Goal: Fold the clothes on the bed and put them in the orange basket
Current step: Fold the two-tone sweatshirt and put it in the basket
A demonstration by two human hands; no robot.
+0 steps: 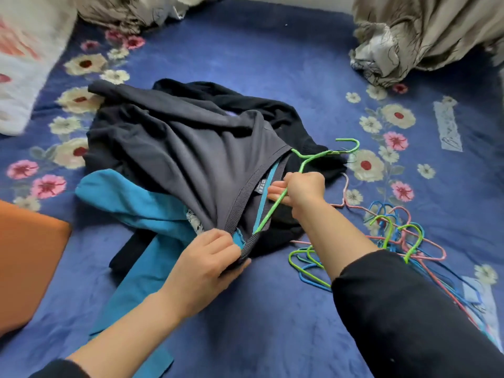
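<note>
Pulling too hard could snag the green hanger, gripped by the right hand, inside the grey shirt; the left hand pinches its collar.

Left hand: bare, no ring or watch visible, lower centre of the frame.
Right hand: bare, no jewellery visible, centre right.
Left black fabric sleeve: pushed up near the elbow, bottom left edge.
Right black fabric sleeve: loose, plain, pushed up the forearm, lower right.
</note>
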